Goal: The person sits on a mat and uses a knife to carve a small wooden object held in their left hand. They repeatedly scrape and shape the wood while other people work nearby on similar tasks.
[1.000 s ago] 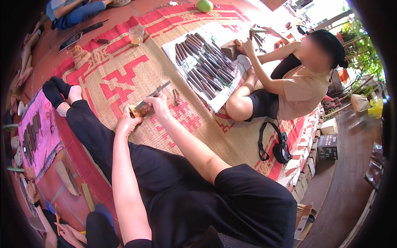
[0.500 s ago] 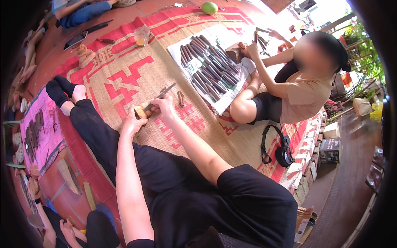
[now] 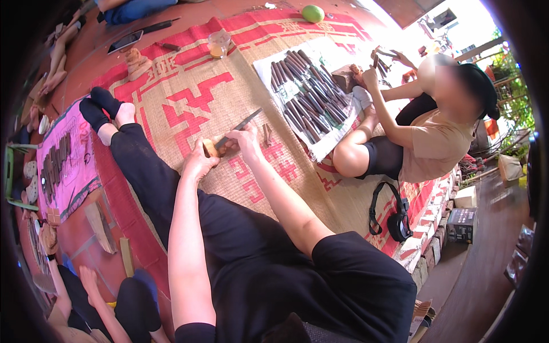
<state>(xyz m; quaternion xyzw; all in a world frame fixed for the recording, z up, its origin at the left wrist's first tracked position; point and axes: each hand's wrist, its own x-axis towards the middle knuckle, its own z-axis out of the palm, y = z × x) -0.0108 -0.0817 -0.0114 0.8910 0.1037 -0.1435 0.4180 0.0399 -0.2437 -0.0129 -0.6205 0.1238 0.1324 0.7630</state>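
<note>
My left hand is closed around a small, light-brown piece of wood above the woven mat. Just to its right, my right hand grips a long, flat, grey metal tool whose straight end points away to the upper right. Its inner end lies against or very near the wood; whether it is a knife or a file I cannot make out. Small brown sticks lie on the mat just beyond my right hand.
Several dark-handled carving tools lie in rows on a white cloth. Beside it sits a co-worker holding a tool. A glass, a carved wooden figure and a green fruit stand farther off. A black strapped pouch lies right.
The whole view has shifted, so the scene sits farther right. My hands keep nearly the same hold on the wood and the tool. At lower left, another person's hand has moved up.
</note>
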